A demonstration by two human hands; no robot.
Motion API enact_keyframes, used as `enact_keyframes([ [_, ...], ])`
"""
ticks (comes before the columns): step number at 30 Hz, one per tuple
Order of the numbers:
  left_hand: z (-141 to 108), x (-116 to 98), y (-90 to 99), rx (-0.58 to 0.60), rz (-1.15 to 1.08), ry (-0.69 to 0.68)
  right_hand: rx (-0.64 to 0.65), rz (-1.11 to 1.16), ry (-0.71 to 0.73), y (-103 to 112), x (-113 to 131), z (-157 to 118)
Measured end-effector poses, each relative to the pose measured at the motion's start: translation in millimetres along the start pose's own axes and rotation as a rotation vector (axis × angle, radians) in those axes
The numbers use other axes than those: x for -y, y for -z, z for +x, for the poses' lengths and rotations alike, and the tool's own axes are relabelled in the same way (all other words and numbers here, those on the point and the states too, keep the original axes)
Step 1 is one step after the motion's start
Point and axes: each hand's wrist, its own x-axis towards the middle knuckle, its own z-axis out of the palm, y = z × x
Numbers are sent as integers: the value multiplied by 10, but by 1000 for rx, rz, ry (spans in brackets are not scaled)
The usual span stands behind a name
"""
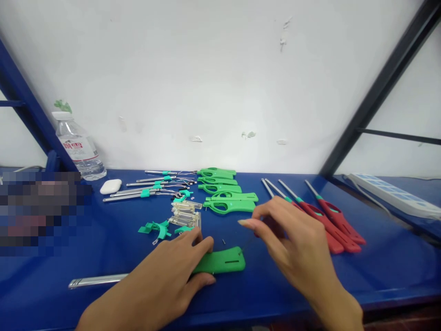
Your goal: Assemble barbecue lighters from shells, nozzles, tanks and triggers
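Note:
My left hand (pixel 182 271) is closed around a green gas lighter (pixel 223 261) lying flat on the blue table (pixel 262 299). The lighter's metal tube points left and its handle end points right. Over the handle's right end, my right hand (pixel 292 243) is pinched on what looks like a slim screwdriver (pixel 247 243). Its thin shaft slants down to the handle's corner; most of its grip is hidden by the fingers. A small screw (pixel 223 241) lies just behind the lighter.
Behind the hands are green handle shells (pixel 220 188), metal tubes with wires (pixel 151 186), clear fuel tanks (pixel 186 214) and teal triggers (pixel 156 228). Red lighters (pixel 339 220) lie right. A water bottle (pixel 81 147), white case (pixel 110 186) and power strip (pixel 396 195) stand farther out.

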Motion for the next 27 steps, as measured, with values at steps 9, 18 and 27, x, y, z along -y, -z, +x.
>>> enact_keyframes([
  [9,-1,15,10,0,-19,-2,244,309,-235,194,53,-6],
  [18,-20,1,17,7,-45,5,465,988,-601,102,18,-7],
  [27,-4,-2,26,5,-52,10,169,876,-696,54,-24,51],
])
